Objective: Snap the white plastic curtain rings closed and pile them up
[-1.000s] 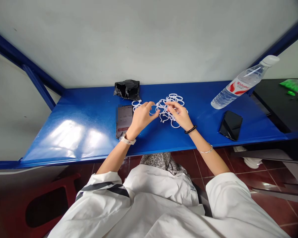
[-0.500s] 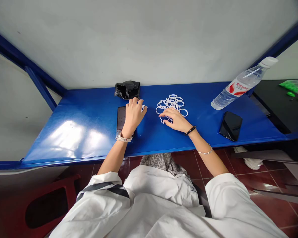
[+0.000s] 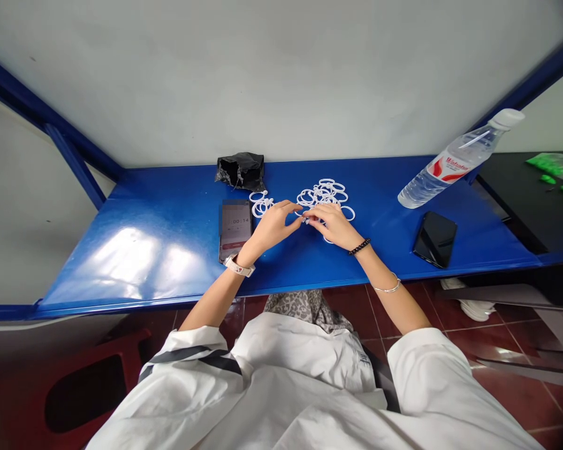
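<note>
— So, what is being held?
— A white plastic ring (image 3: 304,214) is pinched between the fingertips of the left hand (image 3: 271,227) and right hand (image 3: 334,226), near the large loose pile (image 3: 326,192).
— And how much is finished?
— Only a small cluster (image 3: 261,204) is set aside left, beside the phone (image 3: 235,229); most appears left.

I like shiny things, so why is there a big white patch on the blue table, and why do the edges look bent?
Head view: the white patch is light glaring off the glossy blue table; the wide lens curves its edges and tilts the water bottle; corners darken.
</note>
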Demonstrator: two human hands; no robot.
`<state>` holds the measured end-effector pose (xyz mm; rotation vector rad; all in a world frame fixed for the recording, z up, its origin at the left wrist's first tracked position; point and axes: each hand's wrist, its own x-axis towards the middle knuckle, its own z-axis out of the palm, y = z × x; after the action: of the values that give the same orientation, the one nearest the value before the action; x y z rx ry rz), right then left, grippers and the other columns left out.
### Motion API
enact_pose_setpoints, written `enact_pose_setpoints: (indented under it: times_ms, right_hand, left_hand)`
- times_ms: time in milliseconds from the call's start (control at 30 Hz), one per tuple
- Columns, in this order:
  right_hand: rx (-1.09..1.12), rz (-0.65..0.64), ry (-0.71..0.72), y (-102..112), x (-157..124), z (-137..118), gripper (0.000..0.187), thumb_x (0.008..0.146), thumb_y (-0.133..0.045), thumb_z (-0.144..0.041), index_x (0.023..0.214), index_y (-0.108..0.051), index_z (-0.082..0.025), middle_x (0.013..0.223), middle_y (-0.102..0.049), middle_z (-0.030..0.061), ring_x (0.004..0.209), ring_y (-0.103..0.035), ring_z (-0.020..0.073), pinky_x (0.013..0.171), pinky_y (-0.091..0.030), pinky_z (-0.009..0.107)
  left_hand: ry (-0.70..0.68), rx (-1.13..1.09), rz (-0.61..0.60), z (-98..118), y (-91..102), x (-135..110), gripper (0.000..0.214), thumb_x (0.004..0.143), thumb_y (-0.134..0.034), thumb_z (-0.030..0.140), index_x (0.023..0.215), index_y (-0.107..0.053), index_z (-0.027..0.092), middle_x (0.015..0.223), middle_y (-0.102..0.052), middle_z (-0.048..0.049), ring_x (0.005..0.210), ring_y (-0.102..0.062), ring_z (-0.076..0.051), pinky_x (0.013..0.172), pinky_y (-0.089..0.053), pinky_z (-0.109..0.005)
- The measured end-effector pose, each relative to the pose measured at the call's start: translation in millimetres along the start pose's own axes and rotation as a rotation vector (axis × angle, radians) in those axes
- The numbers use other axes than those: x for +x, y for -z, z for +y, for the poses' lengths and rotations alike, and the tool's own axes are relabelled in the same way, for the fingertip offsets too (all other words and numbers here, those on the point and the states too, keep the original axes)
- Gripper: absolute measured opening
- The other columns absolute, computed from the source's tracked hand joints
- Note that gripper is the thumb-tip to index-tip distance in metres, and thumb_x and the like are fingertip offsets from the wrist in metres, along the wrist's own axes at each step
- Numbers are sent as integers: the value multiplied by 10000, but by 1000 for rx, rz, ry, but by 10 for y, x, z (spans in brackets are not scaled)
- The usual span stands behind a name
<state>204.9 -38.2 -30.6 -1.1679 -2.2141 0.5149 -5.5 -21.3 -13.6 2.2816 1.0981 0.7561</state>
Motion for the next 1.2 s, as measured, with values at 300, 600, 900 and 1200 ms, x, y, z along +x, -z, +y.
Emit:
enact_pose_setpoints:
  times_ms: [300,600,900,1200]
  right_hand:
    - [682,168,-153,158,-15,-98,477,877,-664,-653,1139,-732,-260,1124,-732,66,969,-687,216,925,-585,399]
    - [739,300,-264,41,20,-34,477,754,-785,-655,955,-731,-226,1019,-761,68,998,-721,242,944,-590,409]
    - [638,278,-180,61,17,-156,418,835,-710,-646,916,-717,-236,992,-735,55,966,-694,226,874,-585,381]
    - [641,241,-140,58,27,-127,418,823,-734,-626,744,-681,-219,812,-654,26,797,-609,176,723,-517,312]
  left_hand:
    - [26,-470,-38,137,106,-3,372,957,-585,498,1013,-750,169,1042,-771,-82,984,-709,-202,854,-561,-287]
    - [31,-607,-11,144,-1,-17,403,854,-691,582,808,-730,183,1222,-698,-114,1082,-672,-230,857,-568,-316]
    - [51,-586,-78,156,-27,-33,424,858,-677,563,728,-648,160,935,-733,-80,847,-665,-178,789,-541,-307]
    - [104,-586,-58,210,-56,-63,409,778,-773,527,793,-572,171,743,-621,6,658,-571,-111,653,-474,-253]
